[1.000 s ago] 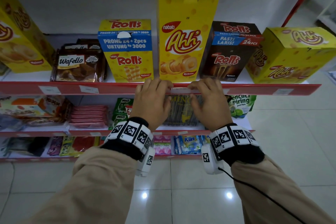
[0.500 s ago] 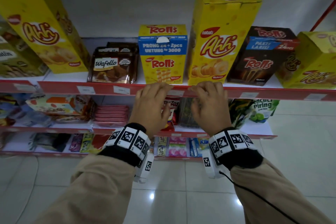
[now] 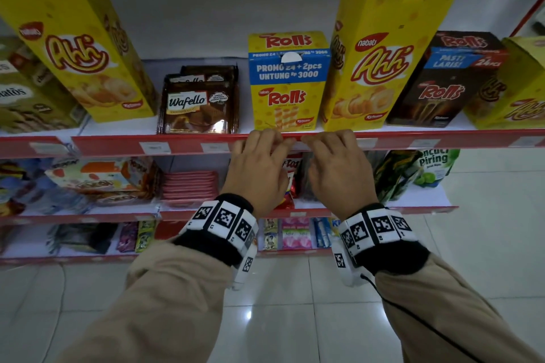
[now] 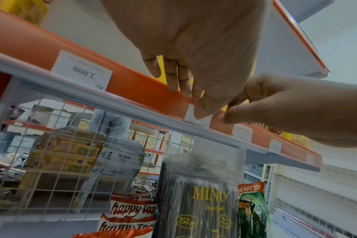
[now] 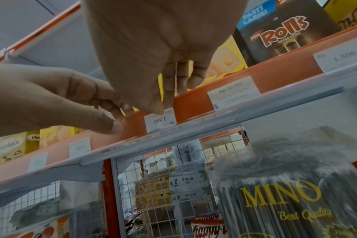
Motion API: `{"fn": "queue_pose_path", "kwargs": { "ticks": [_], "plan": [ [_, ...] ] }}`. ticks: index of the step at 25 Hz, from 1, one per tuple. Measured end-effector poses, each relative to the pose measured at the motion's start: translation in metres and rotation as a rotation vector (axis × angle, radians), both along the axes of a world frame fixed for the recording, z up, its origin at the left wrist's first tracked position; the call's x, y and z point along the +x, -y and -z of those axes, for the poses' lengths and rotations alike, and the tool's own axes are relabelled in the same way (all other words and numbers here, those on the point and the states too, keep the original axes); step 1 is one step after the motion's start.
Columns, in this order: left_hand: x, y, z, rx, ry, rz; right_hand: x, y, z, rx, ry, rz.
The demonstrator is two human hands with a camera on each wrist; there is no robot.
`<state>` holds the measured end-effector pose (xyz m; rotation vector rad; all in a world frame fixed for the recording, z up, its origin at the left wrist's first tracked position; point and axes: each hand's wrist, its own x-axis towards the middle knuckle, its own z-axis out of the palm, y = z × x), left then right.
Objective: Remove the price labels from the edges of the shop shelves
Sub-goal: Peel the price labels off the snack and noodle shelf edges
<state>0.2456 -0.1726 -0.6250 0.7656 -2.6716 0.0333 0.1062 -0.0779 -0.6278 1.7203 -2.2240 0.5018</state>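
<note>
The red shelf edge strip (image 3: 182, 145) carries white price labels. One small label (image 5: 160, 122) marked 1.500 sits between my two hands; in the head view they hide nearly all of it. My left hand (image 3: 265, 141) hooks its fingers over the strip's top edge just left of that label, thumb on the strip's front. My right hand (image 5: 165, 104) has its fingers on the top edge and its thumb tip on the label's upper edge. In the left wrist view my left hand (image 4: 185, 99) half covers the label (image 4: 196, 119).
More labels sit along the strip: to the left (image 3: 154, 147), and to the right (image 5: 233, 93) (image 5: 344, 59). Yellow Rolls box (image 3: 289, 82), tall Ahh box (image 3: 380, 53) and Wafello packs (image 3: 200, 103) stand just behind the edge. A MINO pack (image 4: 200, 201) stands on the shelf below.
My view has swung left along the shelf. Both hands stay on the strip's edge and have drawn closer together around the small label.
</note>
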Motion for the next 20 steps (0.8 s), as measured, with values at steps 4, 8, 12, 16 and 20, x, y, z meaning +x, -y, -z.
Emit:
{"fn": "queue_pose_path", "kwargs": {
  "ticks": [4, 8, 12, 16, 20],
  "plan": [
    [-0.001, 0.004, 0.003, -0.003, 0.013, 0.014, 0.002, 0.008, 0.0, -0.014, -0.006, 0.039],
    [-0.006, 0.005, 0.005, 0.014, -0.005, -0.004, 0.004, 0.01, 0.004, -0.035, -0.016, 0.062],
    [-0.006, 0.007, 0.007, 0.017, -0.007, -0.006, 0.004, 0.01, 0.006, -0.057, -0.01, 0.065],
    [-0.002, 0.007, 0.006, 0.027, 0.002, 0.009, 0.005, 0.017, 0.001, -0.023, -0.033, 0.094],
    [-0.006, 0.007, 0.002, 0.037, 0.027, -0.021, 0.002, 0.016, 0.0, -0.065, -0.001, 0.059]
  ]
}}
